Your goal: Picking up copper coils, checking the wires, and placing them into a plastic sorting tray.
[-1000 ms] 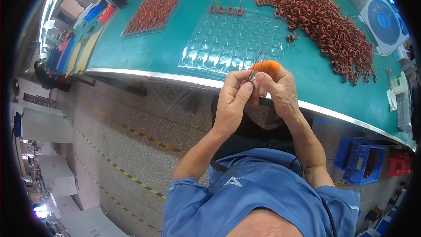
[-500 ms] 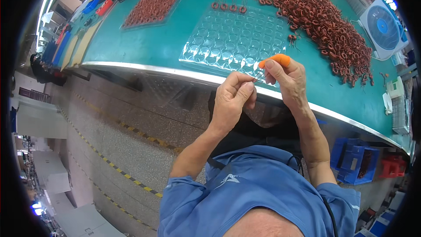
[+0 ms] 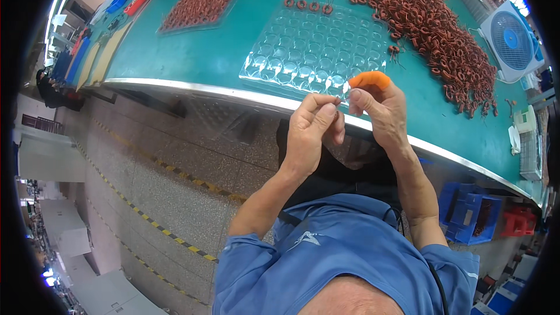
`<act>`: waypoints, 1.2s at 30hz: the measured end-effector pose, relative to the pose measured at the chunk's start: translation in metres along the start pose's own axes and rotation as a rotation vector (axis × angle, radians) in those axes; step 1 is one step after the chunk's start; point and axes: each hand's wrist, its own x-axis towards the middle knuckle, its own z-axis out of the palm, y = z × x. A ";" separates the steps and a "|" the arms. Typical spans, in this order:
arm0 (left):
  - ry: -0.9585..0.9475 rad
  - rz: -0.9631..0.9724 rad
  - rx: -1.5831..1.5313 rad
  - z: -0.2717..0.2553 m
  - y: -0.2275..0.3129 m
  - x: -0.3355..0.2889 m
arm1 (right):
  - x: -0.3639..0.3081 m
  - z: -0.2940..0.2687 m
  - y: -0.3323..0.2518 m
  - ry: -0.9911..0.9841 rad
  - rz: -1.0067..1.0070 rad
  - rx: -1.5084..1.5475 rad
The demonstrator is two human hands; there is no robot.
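My left hand (image 3: pixel 309 131) is closed in a pinch on a small copper-wound ring coil (image 3: pixel 336 116), which is mostly hidden by the fingers. Close beside it, at the table's front edge, is my right hand (image 3: pixel 382 111). An orange finger cot (image 3: pixel 370 80) covers its index finger, and the thumb is slightly apart from that finger, with nothing visible between them. Beyond both hands lies a clear plastic tray (image 3: pixel 318 46) with round pockets. Several coils (image 3: pixel 314 6) with upright wire leads stand along its far edge.
A large heap of copper coils (image 3: pixel 426 35) covers the right of the green table (image 3: pixel 140 52), with a loose coil (image 3: pixel 394 50) beside it. A filled tray of coils (image 3: pixel 204 0) sits far left. At the right stand a fan (image 3: pixel 511 38) and, below the table, blue bins (image 3: pixel 471 214).
My right thumb has come away from the capped index finger, and the wire leads that showed between my hands are less visible. My left hand keeps its pinch. The view has shifted slightly.
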 end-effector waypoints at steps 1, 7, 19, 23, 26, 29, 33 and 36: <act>-0.014 -0.015 0.018 0.001 0.000 0.000 | -0.001 0.002 0.002 0.054 -0.083 -0.034; -0.030 0.018 0.026 -0.003 0.000 0.001 | 0.004 0.005 0.002 0.146 -0.161 -0.074; -0.026 0.389 0.649 -0.008 -0.005 0.043 | 0.023 -0.002 -0.023 -0.010 -0.211 -0.453; 0.055 0.667 1.034 -0.025 0.006 0.069 | 0.067 -0.016 -0.037 -0.001 -0.211 -0.484; 0.080 0.736 1.262 -0.049 0.001 0.093 | 0.137 -0.042 -0.039 0.046 -0.288 -0.607; 0.073 0.659 1.292 -0.046 0.003 0.093 | 0.203 -0.067 -0.020 0.081 -0.332 -0.698; 0.096 0.648 1.278 -0.044 0.001 0.094 | 0.244 -0.087 0.013 -0.032 -0.303 -0.811; 0.074 0.649 1.271 -0.045 -0.001 0.094 | 0.250 -0.089 0.018 -0.073 -0.269 -0.829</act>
